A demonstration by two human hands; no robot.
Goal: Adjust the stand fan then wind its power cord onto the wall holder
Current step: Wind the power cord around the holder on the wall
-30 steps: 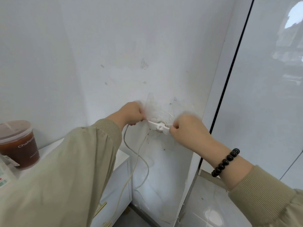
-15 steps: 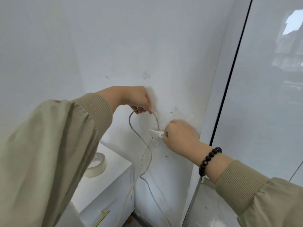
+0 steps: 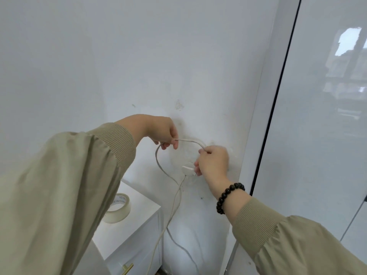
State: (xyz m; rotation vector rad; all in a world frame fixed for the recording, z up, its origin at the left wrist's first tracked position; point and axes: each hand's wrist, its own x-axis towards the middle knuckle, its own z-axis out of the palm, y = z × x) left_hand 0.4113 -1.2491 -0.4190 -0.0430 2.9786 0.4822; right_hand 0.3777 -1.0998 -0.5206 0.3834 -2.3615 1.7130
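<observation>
- Hands both on the power cord. The left hand pinches it between thumb and fingertips. The right hand has its fingers curled round it, at 3 o'clock of the wall holder.
- Judged reason for the split grip: the right hand anchors the cord beside the holder. The left hand, at 10 o'clock of the holder, lifts a span so the next turn can be laid without slack dropping.
- Cord: thin, white, limp. It arcs between the hands, loops down from the left hand, crosses itself just below the holder at 6 o'clock, then hangs in two runs toward the floor.
- Holder: small white piece on the wall, partly hidden by the right hand. Number of turns on it: cannot tell.
- Stand fan not in view. Winding judged at an early stage, since much cord hangs loose.
- Tape roll sits on the white cabinet, at 7 o'clock of the holder; neither hand touches it.
</observation>
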